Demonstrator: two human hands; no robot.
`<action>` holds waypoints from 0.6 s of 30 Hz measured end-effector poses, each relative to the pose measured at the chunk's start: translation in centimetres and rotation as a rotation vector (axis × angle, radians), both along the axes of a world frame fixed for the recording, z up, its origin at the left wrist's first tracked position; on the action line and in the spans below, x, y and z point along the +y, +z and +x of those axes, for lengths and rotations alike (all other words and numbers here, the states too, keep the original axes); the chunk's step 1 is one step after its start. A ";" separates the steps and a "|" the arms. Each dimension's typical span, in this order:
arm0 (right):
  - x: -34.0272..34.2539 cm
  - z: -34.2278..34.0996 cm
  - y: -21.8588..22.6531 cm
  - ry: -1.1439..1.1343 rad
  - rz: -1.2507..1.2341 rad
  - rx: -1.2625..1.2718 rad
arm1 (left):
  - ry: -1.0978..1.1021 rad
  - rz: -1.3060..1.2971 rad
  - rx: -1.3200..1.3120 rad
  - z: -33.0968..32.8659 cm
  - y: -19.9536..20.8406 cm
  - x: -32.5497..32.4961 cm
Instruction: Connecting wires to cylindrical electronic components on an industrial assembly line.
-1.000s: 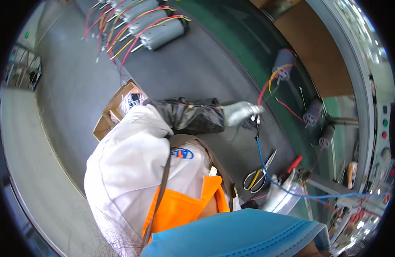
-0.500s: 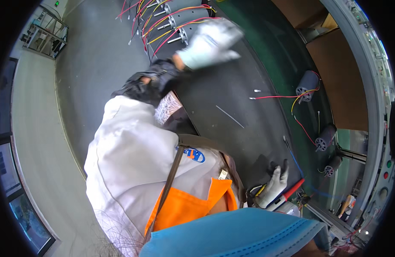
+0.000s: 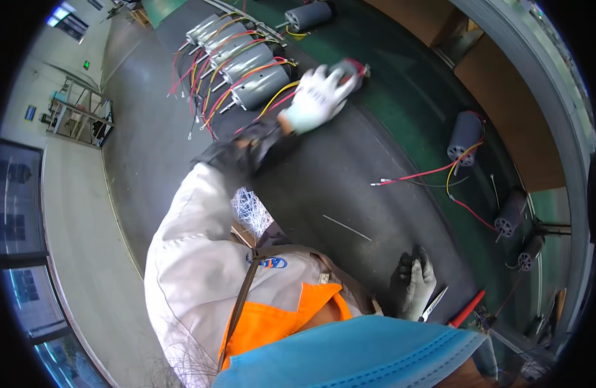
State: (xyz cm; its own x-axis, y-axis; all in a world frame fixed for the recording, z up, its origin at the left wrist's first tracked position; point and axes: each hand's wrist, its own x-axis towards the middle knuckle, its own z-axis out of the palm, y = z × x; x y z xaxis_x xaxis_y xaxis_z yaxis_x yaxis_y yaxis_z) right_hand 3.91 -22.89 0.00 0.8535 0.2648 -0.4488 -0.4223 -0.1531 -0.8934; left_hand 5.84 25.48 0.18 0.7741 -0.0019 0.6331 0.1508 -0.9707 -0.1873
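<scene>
My left hand (image 3: 316, 98), in a white glove, reaches out at the top of the picture. Its fingers close over a grey cylindrical motor (image 3: 357, 68), whose body is partly covered by the hand. Just left of it, a row of several grey motors (image 3: 262, 89) lies side by side, with shafts and red, yellow and black wires trailing left. My right hand (image 3: 419, 284), gloved with dark fingertips, rests low on the right. Silver pointed blades, like scissors (image 3: 433, 304), jut from its palm side; their handles are hidden.
A thin pale strip (image 3: 347, 227) lies on the dark table (image 3: 324, 174). Along the green belt (image 3: 401, 110) sit motors with loose wires, one nearby (image 3: 465, 137). A red-handled tool (image 3: 467, 308) lies beyond my right hand. Brown cardboard (image 3: 511, 110) stands behind the belt.
The view has shifted, bringing more of the motor row into sight. My left hand, blurred and without a visible motor before, now grips one. The blades beside my right hand show more plainly.
</scene>
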 end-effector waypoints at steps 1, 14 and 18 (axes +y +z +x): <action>1.1 -0.1 0.7 -0.027 -0.008 0.008 | 0.043 -0.014 0.026 3.0 0.7 0.0; 1.5 9.6 5.2 -0.148 -0.662 -0.965 | -0.289 -0.131 -0.245 16.4 0.5 -2.7; -4.2 23.3 2.9 -0.344 -1.327 -0.731 | -0.899 -0.338 0.116 9.3 2.2 -17.3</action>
